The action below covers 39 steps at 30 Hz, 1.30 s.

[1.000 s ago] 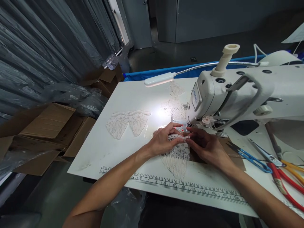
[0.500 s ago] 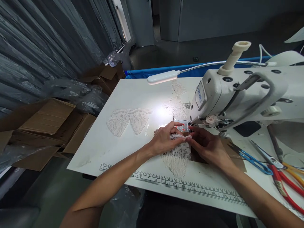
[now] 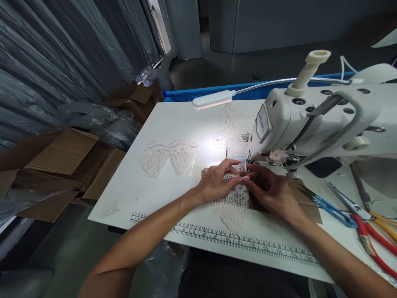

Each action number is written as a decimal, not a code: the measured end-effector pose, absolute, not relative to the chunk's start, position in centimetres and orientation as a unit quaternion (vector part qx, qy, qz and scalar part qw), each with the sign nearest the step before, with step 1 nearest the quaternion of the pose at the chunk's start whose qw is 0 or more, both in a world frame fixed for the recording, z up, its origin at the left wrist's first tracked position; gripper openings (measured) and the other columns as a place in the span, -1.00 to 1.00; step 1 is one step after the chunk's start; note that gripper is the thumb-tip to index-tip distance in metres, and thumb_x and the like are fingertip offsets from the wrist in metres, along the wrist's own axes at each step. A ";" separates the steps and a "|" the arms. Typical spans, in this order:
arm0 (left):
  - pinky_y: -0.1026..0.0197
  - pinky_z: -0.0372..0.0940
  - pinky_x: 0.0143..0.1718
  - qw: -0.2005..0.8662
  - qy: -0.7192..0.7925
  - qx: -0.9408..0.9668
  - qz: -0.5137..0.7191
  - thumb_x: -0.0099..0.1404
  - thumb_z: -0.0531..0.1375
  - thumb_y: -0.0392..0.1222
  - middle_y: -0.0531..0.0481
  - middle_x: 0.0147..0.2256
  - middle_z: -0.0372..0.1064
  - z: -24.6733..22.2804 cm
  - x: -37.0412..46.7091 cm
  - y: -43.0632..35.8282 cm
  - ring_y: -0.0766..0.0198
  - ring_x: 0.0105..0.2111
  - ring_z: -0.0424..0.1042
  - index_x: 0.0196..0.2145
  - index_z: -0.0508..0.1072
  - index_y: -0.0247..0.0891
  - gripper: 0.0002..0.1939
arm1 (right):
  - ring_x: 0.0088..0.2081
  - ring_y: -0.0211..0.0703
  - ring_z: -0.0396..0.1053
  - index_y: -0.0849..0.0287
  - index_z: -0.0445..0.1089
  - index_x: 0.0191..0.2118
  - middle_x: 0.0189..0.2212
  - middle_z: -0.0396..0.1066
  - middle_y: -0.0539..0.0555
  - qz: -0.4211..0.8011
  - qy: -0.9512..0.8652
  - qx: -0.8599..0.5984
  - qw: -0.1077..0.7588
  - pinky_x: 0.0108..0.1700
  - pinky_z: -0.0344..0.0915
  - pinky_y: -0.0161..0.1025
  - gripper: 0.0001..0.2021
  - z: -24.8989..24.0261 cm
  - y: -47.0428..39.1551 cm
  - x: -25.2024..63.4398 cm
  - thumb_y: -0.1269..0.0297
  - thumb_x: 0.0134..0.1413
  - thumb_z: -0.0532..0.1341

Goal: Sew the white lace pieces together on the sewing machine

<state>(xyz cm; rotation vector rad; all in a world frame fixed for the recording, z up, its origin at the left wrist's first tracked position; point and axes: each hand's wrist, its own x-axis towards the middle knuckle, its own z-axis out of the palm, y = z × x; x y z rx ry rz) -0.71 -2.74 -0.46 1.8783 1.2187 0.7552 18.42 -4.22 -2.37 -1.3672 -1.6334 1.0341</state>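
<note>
A white lace piece (image 3: 231,211) hangs toward the table's front edge, its upper border pinched between my two hands. My left hand (image 3: 215,182) is closed on the lace from the left, thumb and fingers along the edging. From the right, my right hand (image 3: 269,188) grips the same border, its thumb almost meeting the left one. Both hands are just in front of the needle area of a white sewing machine (image 3: 276,120). More lace (image 3: 232,138) lies behind them under the lamp's light. The fingertips partly hide the border.
A two-pointed lace piece (image 3: 167,157) lies flat on the white table (image 3: 124,194). Blue-handled snips (image 3: 335,211) and red-handled scissors (image 3: 366,236) rest at the right. A lamp (image 3: 214,99) hangs over the back. A printed ruler (image 3: 229,240) runs along the front; cardboard boxes (image 3: 62,165) stand left.
My hands keep their grip on the lace border, with only slight finger movement. The view has shifted a little; the lace pieces lying on the table stay in place.
</note>
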 end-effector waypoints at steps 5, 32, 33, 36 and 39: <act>-0.03 0.30 -0.10 0.221 0.483 0.799 0.284 0.32 0.19 -0.22 0.01 -0.28 0.55 -1.4 -0.3 -2.7 0.18 -0.29 0.50 0.05 0.31 -0.22 -0.66 | -0.33 -0.03 0.49 0.13 0.39 0.03 -0.29 0.52 0.11 0.248 -0.717 -0.551 0.349 -0.27 0.46 -0.10 -0.65 -1.4 -4.5 19.5 0.08 0.22 0.18; -0.01 0.26 -0.04 -0.114 0.242 0.963 0.007 0.45 -0.02 -0.09 -0.41 0.16 0.23 0.6 -1.5 -3.6 -0.03 -0.01 0.35 0.09 0.30 -0.53 -0.55 | 0.10 0.11 0.28 0.17 0.38 0.06 0.04 0.40 0.17 0.170 -0.891 -0.352 0.233 0.09 0.27 0.17 -0.65 -2.5 -7.5 21.1 0.45 0.20 0.06; -0.02 0.25 -0.03 -0.109 0.245 0.963 0.006 0.45 -0.03 -0.08 -0.41 0.15 0.24 0.6 -1.5 -3.5 -0.04 0.01 0.34 0.10 0.29 -0.53 -0.54 | 0.09 0.09 0.30 0.17 0.39 0.06 0.04 0.40 0.17 0.182 -0.887 -0.352 0.238 0.09 0.29 0.12 -0.65 -2.2 -7.2 21.3 0.43 0.20 0.06; -0.03 0.23 -0.02 -0.091 0.253 0.963 0.005 0.45 -0.03 -0.06 -0.42 0.15 0.23 0.7 -0.9 -2.7 -0.04 0.01 0.33 0.10 0.29 -0.54 -0.52 | -0.02 0.00 0.40 0.14 0.44 -0.01 -0.03 0.44 0.15 0.214 -0.872 -0.359 0.254 0.00 0.37 -0.06 -0.69 -1.4 -5.4 22.4 0.42 0.20 0.06; -0.03 0.22 -0.04 -0.072 0.255 0.964 0.003 0.45 -0.04 -0.04 -0.37 0.14 0.25 1.0 -0.4 -1.6 -0.01 -0.05 0.35 0.08 0.33 -0.48 -0.54 | -0.31 -0.01 0.45 0.12 0.49 -0.14 -0.27 0.47 0.14 0.168 -0.875 -0.403 0.208 -0.30 0.41 -0.09 -0.72 -1.0 -3.6 23.4 0.40 0.18 0.05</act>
